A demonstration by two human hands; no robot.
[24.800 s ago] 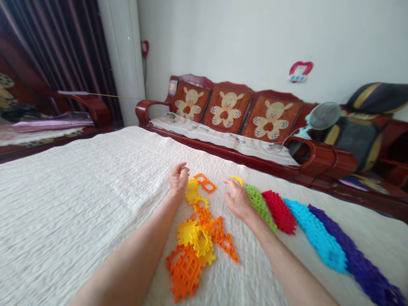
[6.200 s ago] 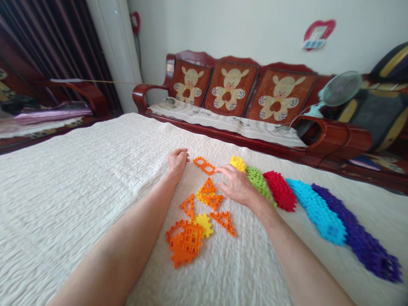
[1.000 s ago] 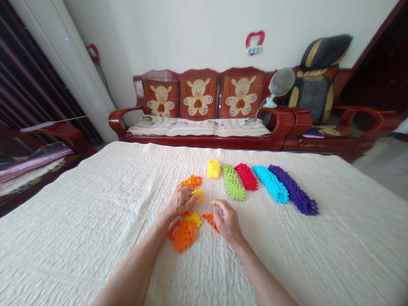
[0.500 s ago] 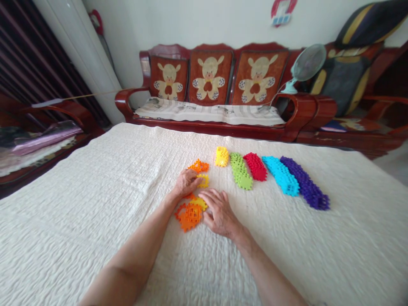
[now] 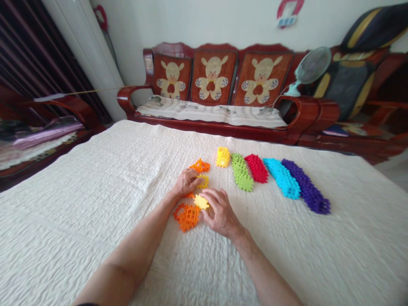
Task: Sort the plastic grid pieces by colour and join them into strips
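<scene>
My right hand (image 5: 222,213) pinches a pale yellow interlocking building piece (image 5: 201,201) with notched edges, its flat face tilted up. My left hand (image 5: 187,182) rests on the cloth, its fingers closed over the edge of a yellow openwork piece (image 5: 203,182). Just beyond that hand lie several orange pieces (image 5: 199,165). Nearer me, an orange window-like piece (image 5: 190,216) overlaps other orange pieces, partly beside the piece in my right hand. Another bit of orange shows between my hands, mostly hidden.
Rows of same-colour pieces lie to the right: yellow (image 5: 223,157), green (image 5: 242,172), red (image 5: 256,168), light blue (image 5: 282,178) and purple (image 5: 306,186). A white quilted cloth (image 5: 95,204) covers the table. Behind it stand a wooden sofa (image 5: 210,124) and a fan (image 5: 314,66).
My right hand has taken hold of the yellow piece and tilted it up off the orange ones, uncovering more of the orange window-like piece. My left hand stays in place.
</scene>
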